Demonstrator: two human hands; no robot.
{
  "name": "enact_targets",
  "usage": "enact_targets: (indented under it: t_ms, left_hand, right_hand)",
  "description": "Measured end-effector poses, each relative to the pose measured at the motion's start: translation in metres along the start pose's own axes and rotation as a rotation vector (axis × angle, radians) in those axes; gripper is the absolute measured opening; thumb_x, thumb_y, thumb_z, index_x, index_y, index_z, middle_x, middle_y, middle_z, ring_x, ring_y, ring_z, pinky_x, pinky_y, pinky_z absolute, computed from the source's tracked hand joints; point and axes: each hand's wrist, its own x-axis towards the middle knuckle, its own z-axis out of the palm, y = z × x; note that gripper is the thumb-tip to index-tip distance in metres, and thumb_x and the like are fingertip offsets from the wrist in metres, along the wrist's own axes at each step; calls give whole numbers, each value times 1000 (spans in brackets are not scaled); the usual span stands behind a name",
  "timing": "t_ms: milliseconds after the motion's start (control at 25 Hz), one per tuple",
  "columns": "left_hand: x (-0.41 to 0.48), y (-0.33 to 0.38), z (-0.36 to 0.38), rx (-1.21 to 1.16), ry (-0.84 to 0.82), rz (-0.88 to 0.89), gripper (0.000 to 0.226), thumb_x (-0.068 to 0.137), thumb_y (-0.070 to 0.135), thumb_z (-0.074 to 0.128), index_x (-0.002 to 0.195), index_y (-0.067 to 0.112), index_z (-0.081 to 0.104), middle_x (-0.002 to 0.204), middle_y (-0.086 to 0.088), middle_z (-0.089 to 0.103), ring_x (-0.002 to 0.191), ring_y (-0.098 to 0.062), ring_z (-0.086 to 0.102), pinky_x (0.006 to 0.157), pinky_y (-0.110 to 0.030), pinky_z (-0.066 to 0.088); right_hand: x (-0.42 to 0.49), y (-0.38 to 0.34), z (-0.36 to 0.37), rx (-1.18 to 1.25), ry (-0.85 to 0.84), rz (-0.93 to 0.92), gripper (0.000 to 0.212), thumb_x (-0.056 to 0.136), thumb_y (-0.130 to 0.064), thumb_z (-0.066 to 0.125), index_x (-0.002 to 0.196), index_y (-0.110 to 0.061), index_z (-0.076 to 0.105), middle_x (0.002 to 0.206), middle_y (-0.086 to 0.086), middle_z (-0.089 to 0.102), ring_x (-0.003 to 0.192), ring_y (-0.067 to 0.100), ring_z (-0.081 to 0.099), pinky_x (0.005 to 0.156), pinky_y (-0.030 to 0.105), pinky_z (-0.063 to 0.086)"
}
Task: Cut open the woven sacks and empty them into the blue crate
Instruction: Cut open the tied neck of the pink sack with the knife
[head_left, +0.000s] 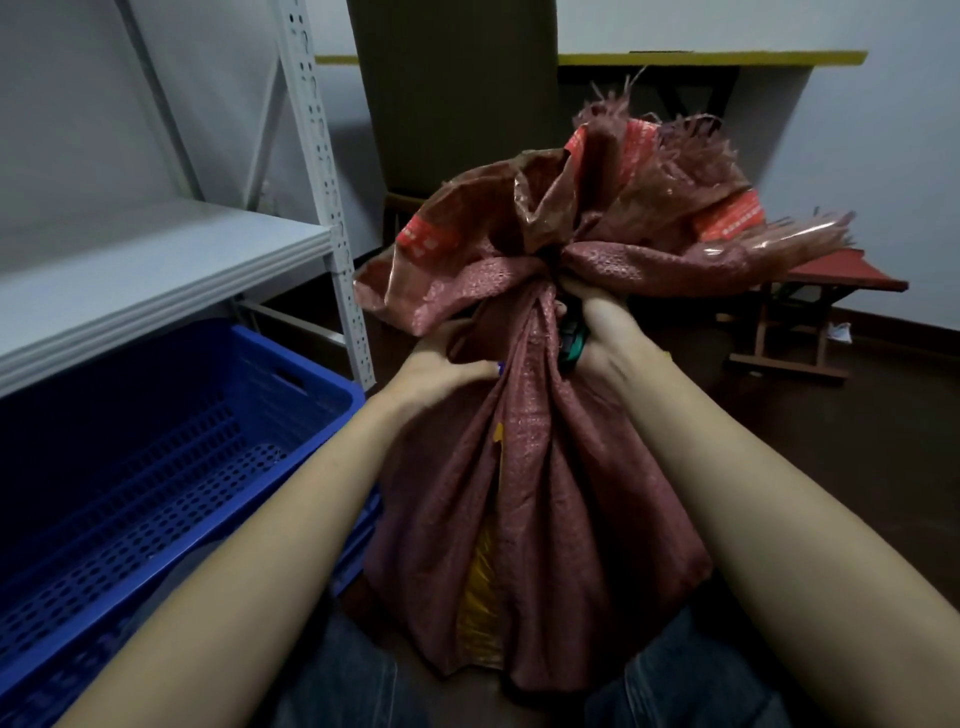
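A reddish-brown woven sack (545, 493) stands upright between my knees, tied shut at its neck, with its frayed top flaring above the knot. My left hand (441, 364) grips the gathered fabric on the left side just below the knot. My right hand (597, 332) holds a dark tool with a green part against the right side of the neck; its blade is hidden. Something yellow shows through the sack's lower left side. The blue perforated crate (171, 447) sits on the floor to the left and looks empty.
A white metal shelf (156, 260) stands over the crate at the left, its upright post (332, 208) close to the sack. Behind the sack are a tall dark brown panel (457, 93), a yellow-edged table (701, 57) and a low red bench (831, 275).
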Motion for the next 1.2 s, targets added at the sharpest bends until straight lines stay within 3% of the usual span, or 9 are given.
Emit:
enact_targets:
  t_ms: [160,320,480,560,680,840,960,1120,1200]
  left_hand:
    - [-6,10,-9,-153,-11,63,74,61,47,80,125,20,56,126,5,60,112,-11,58,104,-28,42]
    - [-11,16,-11,-259,164,134,48,79,21,72,124,10,57,122,-6,62,109,-16,58,99,-25,44]
    - [-12,-3,-8,-46,-89,-28,71,69,46,72,131,16,52,127,3,57,112,-12,54,102,-28,40]
    - [-13,-13,-8,216,-198,-70,55,70,54,66,109,16,62,100,1,59,89,-13,53,79,-28,43]
    - [-12,-19,-17,340,-255,-123,49,74,62,61,82,14,66,70,0,49,64,-13,43,56,-27,31]
    - [-7,-19,-16,258,-176,-3,20,87,43,58,85,23,63,76,11,59,65,0,51,61,-15,40]
    - [3,-16,-8,-54,-17,87,11,87,28,62,98,23,63,101,6,68,95,-7,63,86,-21,47]
    - [13,-8,5,-388,95,50,7,90,17,59,90,11,62,62,9,66,54,3,60,55,-12,44]
    - [20,-5,10,-376,138,22,6,90,14,58,88,13,63,70,6,66,58,-1,60,60,-15,47]
  right_hand:
    - [-7,-2,20,-14,-90,46,26,94,-28,51,77,-10,60,69,7,59,63,20,60,60,31,56]
    - [-8,-3,32,-36,-143,96,25,93,-30,52,87,-7,60,83,13,56,98,31,62,59,37,58]
    - [1,21,15,-287,-37,230,51,95,-22,50,45,-11,53,42,2,45,39,11,47,44,14,47]
    - [2,40,7,-375,19,291,56,97,-20,45,42,-11,48,28,-3,38,23,6,38,34,11,37]
    - [3,60,3,-375,89,279,37,97,-17,46,61,-11,45,29,-2,41,21,6,36,32,10,33]
    - [8,52,-9,-338,95,279,13,75,-2,41,64,-9,44,35,1,44,24,9,37,37,8,35]
    - [2,43,-14,-388,-30,316,18,81,-12,49,63,-14,49,43,-4,46,30,5,36,37,9,32]
    - [-2,40,-15,-410,-215,367,23,87,-37,60,73,-19,58,42,-7,47,31,3,33,37,11,30]
    - [3,38,-21,-427,-223,371,28,87,-42,61,71,-18,58,44,-6,49,34,3,37,42,12,34]
